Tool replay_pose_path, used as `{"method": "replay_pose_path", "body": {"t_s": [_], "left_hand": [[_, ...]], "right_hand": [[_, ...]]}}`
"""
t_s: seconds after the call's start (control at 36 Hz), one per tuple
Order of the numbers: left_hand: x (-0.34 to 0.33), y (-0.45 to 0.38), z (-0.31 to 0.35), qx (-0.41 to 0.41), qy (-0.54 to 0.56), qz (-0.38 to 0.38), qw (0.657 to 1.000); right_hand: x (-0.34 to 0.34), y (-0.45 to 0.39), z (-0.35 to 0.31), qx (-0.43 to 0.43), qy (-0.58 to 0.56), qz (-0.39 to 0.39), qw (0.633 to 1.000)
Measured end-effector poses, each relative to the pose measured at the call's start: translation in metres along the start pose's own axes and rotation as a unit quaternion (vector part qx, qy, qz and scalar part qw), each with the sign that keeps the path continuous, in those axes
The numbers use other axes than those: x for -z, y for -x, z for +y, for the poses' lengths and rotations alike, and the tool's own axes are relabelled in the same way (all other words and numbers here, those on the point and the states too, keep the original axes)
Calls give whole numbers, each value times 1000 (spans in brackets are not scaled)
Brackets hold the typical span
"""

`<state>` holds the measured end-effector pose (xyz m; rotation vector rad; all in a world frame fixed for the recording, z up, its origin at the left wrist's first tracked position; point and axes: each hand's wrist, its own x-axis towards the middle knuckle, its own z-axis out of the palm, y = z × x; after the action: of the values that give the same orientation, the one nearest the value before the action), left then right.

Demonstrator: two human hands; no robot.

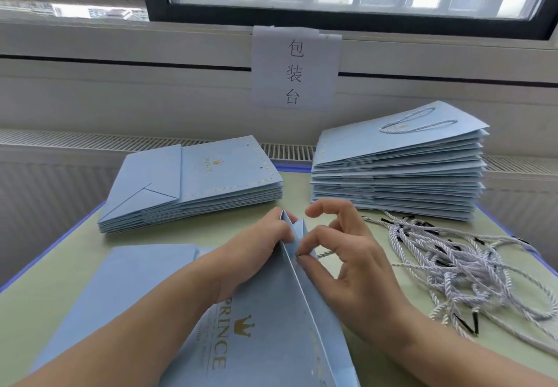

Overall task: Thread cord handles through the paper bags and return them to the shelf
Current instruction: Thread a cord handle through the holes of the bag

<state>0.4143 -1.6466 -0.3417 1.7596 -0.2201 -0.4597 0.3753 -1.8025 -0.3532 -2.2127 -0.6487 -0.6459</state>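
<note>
Left hand (256, 246) gripping bag (271, 326) rim, right hand (347, 253) pinching cord (324, 254) tip

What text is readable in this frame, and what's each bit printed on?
"包装台", handwritten top to bottom on the paper sign taped below the window.
"PRINCE", gold with a crown, on the bag being threaded.
"PRINCE", gold with a crown, on the top bag of the left stack.
Smaller gold line under "PRINCE" on the near bag: too blurred to read.
Right stack: no legible text.
</note>
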Motion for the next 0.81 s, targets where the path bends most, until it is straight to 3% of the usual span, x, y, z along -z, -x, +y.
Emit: {"method": "replay_pose_path", "body": {"t_s": [0.08, 0.22, 0.31, 0.39, 0.44, 0.53, 0.64, 0.81], "left_hand": [[-2, -1, 2, -9, 0, 3, 1000], [4, -10, -7, -2, 5, 6, 1000], [9, -26, -12, -18, -40, 17, 999], [21, -39, -17, -19, -96, 0, 995], [31, -44, -20, -23, -105, 19, 994], [32, -46, -18, -36, -68, 100, 992], [32, -45, -18, -29, -55, 133, 989], [40, -58, -15, 2, -101, 137, 985]], "right_hand": [[1, -1, -4, 20, -66, -15, 998], [13, -9, -7, -73, -210, -42, 974], [28, -16, -2, -127, -141, -114, 975], [51, -25, 12, -161, 49, -214, 962], [69, -32, 20, -184, 51, -270, 944], [98, -40, 27, -247, -111, -312, 911], [139, -44, 48, -263, -348, -243, 867], [157, -40, 78, -209, -511, -148, 821]]}}
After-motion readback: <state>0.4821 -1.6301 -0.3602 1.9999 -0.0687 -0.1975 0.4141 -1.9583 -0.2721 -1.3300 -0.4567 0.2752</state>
